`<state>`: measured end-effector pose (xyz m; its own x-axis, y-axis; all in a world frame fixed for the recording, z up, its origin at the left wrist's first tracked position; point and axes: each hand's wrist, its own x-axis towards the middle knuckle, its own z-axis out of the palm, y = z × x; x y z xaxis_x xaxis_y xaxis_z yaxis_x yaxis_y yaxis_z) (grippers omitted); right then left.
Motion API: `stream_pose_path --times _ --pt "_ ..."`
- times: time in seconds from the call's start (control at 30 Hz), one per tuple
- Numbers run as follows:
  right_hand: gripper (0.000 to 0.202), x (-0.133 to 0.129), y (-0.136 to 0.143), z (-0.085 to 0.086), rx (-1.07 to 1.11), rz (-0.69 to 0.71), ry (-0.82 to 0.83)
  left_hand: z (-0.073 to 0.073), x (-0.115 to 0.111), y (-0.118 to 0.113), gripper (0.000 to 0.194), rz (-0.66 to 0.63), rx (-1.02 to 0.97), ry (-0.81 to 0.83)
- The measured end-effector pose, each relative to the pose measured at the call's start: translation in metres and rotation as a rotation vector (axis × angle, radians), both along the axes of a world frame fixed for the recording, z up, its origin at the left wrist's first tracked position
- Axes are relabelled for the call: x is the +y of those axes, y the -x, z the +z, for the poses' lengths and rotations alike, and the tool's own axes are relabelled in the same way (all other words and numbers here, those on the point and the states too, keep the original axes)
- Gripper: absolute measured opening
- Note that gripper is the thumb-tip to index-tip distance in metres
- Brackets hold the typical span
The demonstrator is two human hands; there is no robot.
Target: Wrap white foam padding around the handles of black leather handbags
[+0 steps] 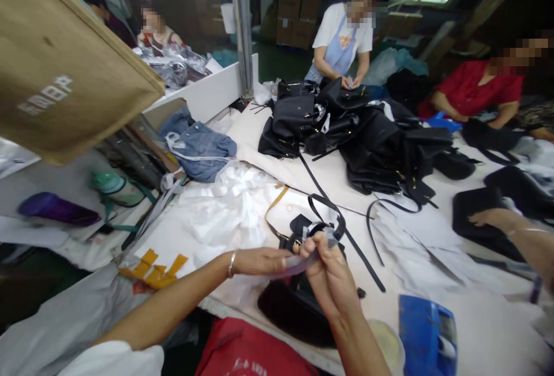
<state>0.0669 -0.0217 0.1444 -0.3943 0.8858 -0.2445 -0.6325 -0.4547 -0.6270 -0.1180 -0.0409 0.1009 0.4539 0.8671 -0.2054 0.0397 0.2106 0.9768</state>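
Observation:
My left hand [265, 261] and my right hand [328, 267] meet in front of me, fingertips close together at a black bag's handle [340, 225]. A translucent plastic strip [295, 265] runs between them, with the left fingers closed on it. My right thumb and fingers pinch the strip at the handle; my fingers partly hide the contact. The black bag [294, 309] lies below my hands at the table's near edge, largely covered by my right forearm. A thin black strap [361, 258] stretches across the table beside it.
Black handbags [329, 116] are piled at the back. White wrapping sheets [225, 209] lie left, and white paper [411, 243] right. A blue dispenser [426, 333] stands near right. Co-workers sit or stand across the table; another person's hand [493, 220] touches a black piece at right.

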Motion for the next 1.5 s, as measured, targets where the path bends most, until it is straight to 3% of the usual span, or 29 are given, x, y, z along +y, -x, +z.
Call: stream_pose_path --times 0.03,0.07,0.1,0.2,0.3,0.43,0.57,0.67,0.73,0.87,0.97,1.1,1.33,1.5 --pt "0.012 -0.001 0.007 -0.005 0.028 0.025 0.006 0.001 -0.022 0.000 0.033 -0.099 0.037 0.042" --pt "0.013 -0.005 0.013 -0.010 0.052 0.056 0.017 0.001 -0.042 0.003 0.033 -0.103 0.105 0.061" --pt "0.015 -0.010 0.018 -0.017 0.071 0.093 0.032 0.000 -0.060 0.007 0.034 -0.045 0.216 0.036" --pt "0.019 -0.028 0.030 -0.037 0.102 0.198 0.079 -0.001 -0.106 0.018 0.035 0.306 0.381 -0.052" --pt "0.021 -0.049 0.041 -0.051 0.131 0.260 0.134 0.005 -0.140 0.018 0.042 0.345 0.243 0.057" --pt "0.022 -0.081 0.051 -0.050 0.165 0.394 0.165 0.025 -0.165 0.003 0.048 0.461 0.112 0.060" --pt "0.027 -0.106 0.051 -0.044 -0.003 0.550 -0.055 0.036 -0.173 -0.015 0.051 0.504 -0.076 0.243" --pt "0.027 -0.102 0.047 -0.043 -0.131 0.570 -0.259 0.032 -0.178 -0.021 0.047 0.557 -0.144 0.396" --pt "0.032 -0.089 0.041 -0.044 -0.096 0.581 -0.215 0.028 -0.183 -0.018 0.041 0.592 -0.102 0.437" --pt "0.038 -0.059 0.033 -0.049 0.041 0.558 0.042 0.026 -0.194 -0.002 0.042 0.566 0.049 0.491" --pt "0.034 -0.049 0.034 -0.057 0.025 0.499 0.077 0.032 -0.194 0.009 0.042 0.562 0.095 0.456" --pt "0.029 -0.048 0.043 -0.067 -0.042 0.419 0.036 0.035 -0.180 0.012 0.041 0.570 0.029 0.445" --pt "0.032 -0.061 0.054 -0.074 -0.133 0.296 0.053 0.018 -0.153 0.012 0.037 0.538 0.024 0.375" --pt "0.035 -0.070 0.066 -0.075 -0.116 0.438 0.105 0.006 -0.141 0.020 0.040 0.529 0.037 0.369"
